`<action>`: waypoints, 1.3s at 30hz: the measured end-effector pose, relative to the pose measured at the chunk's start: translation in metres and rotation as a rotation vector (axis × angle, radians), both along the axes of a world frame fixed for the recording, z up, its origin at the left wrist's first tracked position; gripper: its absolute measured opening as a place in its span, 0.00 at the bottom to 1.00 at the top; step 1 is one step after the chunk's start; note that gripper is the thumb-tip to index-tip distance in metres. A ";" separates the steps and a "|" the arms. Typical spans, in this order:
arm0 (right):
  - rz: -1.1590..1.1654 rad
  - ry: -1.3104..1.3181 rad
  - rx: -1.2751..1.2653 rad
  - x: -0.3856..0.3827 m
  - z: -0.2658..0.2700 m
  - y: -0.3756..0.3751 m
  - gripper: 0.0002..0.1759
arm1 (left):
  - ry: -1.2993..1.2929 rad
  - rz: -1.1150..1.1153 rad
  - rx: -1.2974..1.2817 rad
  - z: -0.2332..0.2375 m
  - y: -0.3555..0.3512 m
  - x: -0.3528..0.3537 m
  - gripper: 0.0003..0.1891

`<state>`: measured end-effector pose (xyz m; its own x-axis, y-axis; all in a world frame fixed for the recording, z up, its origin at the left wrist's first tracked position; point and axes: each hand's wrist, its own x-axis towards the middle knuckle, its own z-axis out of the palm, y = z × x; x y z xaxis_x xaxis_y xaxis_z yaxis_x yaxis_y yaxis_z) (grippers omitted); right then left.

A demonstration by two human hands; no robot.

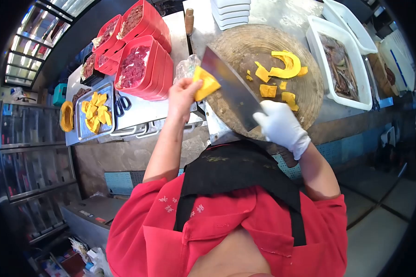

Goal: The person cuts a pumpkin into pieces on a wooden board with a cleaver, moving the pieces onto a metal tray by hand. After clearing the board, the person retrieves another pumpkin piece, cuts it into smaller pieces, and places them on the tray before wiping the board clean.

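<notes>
My left hand (182, 97), bare, pinches a yellow pumpkin piece (208, 86) at the left edge of the round wooden chopping block (249, 37). The wide blade of a cleaver (233, 87) slants across the block, its far corner just beyond the held piece. Around the cleaver's handle end, my right hand (284, 128) in a white glove is closed; the handle itself is hidden. A curved pumpkin slice (289, 66) and several smaller pumpkin chunks (267, 90) lie on the block to the right of the blade.
On the left, a metal tray (82, 133) holds pumpkin pieces, beside a hollowed pumpkin section (66, 116) and scissors (120, 105). Stacked red tubs (155, 74) of meat stand behind. A white bin (363, 104) of seafood-like contents flanks the block at right; white containers (230, 13) are stacked behind it.
</notes>
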<state>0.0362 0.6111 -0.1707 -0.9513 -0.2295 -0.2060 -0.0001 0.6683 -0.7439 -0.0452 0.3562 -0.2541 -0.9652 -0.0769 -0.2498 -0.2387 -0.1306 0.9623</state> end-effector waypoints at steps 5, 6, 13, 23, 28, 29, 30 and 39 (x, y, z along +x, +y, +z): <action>-0.169 0.054 0.090 0.003 -0.001 0.022 0.10 | 0.145 -0.209 -0.674 -0.010 0.045 0.005 0.14; -0.161 0.058 0.100 0.004 0.001 0.021 0.10 | 0.183 -0.198 -0.742 -0.004 0.049 0.008 0.14; -0.041 0.519 0.271 -0.009 0.053 -0.020 0.09 | 0.134 -0.123 -0.442 -0.007 0.044 0.029 0.16; 0.136 0.301 0.266 -0.031 -0.006 -0.032 0.11 | 0.227 -0.082 -0.591 -0.007 0.044 0.045 0.21; 0.139 0.350 0.192 -0.032 -0.006 -0.021 0.11 | 0.726 -0.026 -0.857 -0.012 0.063 0.059 0.25; 0.137 0.354 0.177 -0.032 -0.008 -0.021 0.11 | 0.771 -0.026 -0.885 -0.014 0.065 0.065 0.25; 0.134 0.350 0.169 -0.035 -0.009 -0.020 0.09 | 0.805 0.000 -0.873 -0.014 0.066 0.069 0.20; 0.074 0.357 0.070 -0.028 0.068 0.022 0.08 | 0.810 -0.079 -0.662 -0.034 0.080 0.066 0.12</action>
